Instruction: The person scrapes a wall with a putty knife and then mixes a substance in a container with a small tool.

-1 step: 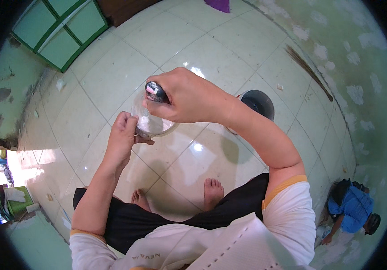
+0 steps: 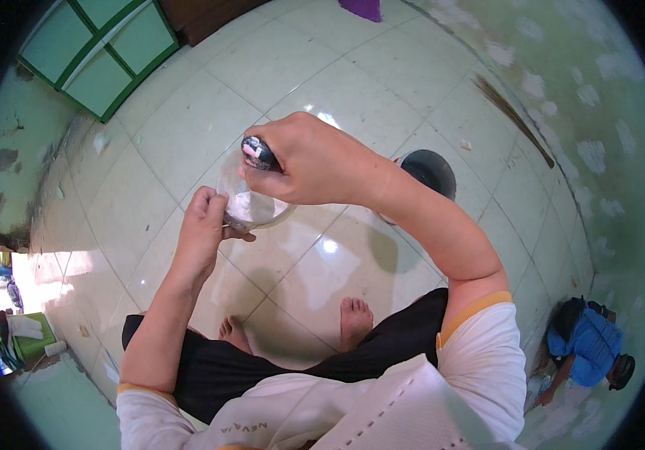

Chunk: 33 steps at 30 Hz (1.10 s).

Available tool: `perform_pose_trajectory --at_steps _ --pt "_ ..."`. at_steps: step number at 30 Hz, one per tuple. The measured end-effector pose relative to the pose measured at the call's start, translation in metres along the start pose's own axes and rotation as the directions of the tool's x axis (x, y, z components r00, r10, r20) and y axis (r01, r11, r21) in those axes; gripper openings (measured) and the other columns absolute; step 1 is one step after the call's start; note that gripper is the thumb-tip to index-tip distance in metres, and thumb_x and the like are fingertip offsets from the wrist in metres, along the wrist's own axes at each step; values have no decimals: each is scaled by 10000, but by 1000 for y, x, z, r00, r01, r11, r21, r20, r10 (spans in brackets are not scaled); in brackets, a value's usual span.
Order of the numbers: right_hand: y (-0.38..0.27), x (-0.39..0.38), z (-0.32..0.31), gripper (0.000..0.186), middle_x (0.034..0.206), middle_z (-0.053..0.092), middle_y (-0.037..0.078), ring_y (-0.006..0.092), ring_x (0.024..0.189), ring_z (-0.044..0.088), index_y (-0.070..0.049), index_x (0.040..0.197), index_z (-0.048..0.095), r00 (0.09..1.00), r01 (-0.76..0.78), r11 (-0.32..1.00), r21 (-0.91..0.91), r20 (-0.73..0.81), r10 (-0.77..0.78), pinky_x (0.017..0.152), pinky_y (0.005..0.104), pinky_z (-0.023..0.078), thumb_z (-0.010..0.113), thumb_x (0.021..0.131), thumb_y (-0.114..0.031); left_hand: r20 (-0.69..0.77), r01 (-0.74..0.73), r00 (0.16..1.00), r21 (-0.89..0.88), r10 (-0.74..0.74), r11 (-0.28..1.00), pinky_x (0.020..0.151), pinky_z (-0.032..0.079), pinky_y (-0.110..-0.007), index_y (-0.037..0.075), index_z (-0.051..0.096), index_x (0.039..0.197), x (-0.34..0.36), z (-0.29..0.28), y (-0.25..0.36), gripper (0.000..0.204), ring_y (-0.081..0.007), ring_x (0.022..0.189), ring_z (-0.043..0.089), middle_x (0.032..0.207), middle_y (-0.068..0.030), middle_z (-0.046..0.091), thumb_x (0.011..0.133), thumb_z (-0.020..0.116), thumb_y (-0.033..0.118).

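In front of me is a clear, round tub (image 2: 268,217) with a white substance (image 2: 243,204) inside. My left hand (image 2: 206,214) grips its near-left rim, thumb on top and fingers beneath. Wrapped around a thick black handle (image 2: 257,152) smeared with white and pink is my right hand (image 2: 307,159), held over the tub. The working end of this black-handled tool points down and is hidden by my hand, so its kind does not show.
A dark bucket (image 2: 429,171) stands on the tiles beyond my right forearm. Against the patched wall at right lies a stick broom (image 2: 516,120). A person in blue (image 2: 585,341) crouches at far right. A green cabinet (image 2: 105,56) stands back left. My bare feet (image 2: 355,321) rest below the tub.
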State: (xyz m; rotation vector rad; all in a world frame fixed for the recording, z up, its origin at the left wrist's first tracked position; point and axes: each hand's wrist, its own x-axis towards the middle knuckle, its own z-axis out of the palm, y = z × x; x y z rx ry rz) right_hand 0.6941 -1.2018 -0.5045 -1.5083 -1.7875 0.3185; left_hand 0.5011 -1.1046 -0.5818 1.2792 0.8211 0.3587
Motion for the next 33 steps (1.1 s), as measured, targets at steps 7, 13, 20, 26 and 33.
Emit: perform_pose_trajectory --at_steps 7,13,20,26,33 --pt "-2 2 4 225 659 582 176 364 608 564 5 767 570 992 44 999 -17 -117 -46 593 404 459 625 857 -194 7 -14 1000 9 14 1000 605 610 -376 44 433 932 1 -1 4 168 -215 697 645 872 -119 589 1004 431 196" --pt "-10 -2 -4 210 684 593 184 374 648 577 16 782 578 998 -33 996 81 52 29 628 407 469 629 845 -178 -16 -17 1000 22 18 1000 599 608 -370 37 436 931 -1 2 4 174 -219 698 647 879 -125 592 999 416 195" --pt "-10 1 -12 211 702 611 189 371 662 596 17 784 582 996 14 999 -45 -89 -18 634 399 477 635 839 -181 18 -30 999 0 30 1000 579 610 -365 36 435 936 2 0 8 175 -222 679 649 878 -123 593 1000 416 198" --pt "-15 2 -6 213 682 604 193 375 643 589 11 782 584 1000 -23 992 125 11 22 623 399 472 635 838 -188 3 -4 1000 -13 4 1000 584 613 -368 44 430 926 2 0 5 180 -218 682 646 875 -121 593 1002 431 207" --pt "-11 2 -12 228 728 630 199 362 708 625 -7 784 592 997 -74 994 -82 7 75 667 420 493 642 843 -222 15 -26 1000 -21 26 999 585 615 -373 41 431 931 3 0 9 183 -211 693 641 870 -122 592 1001 432 210"
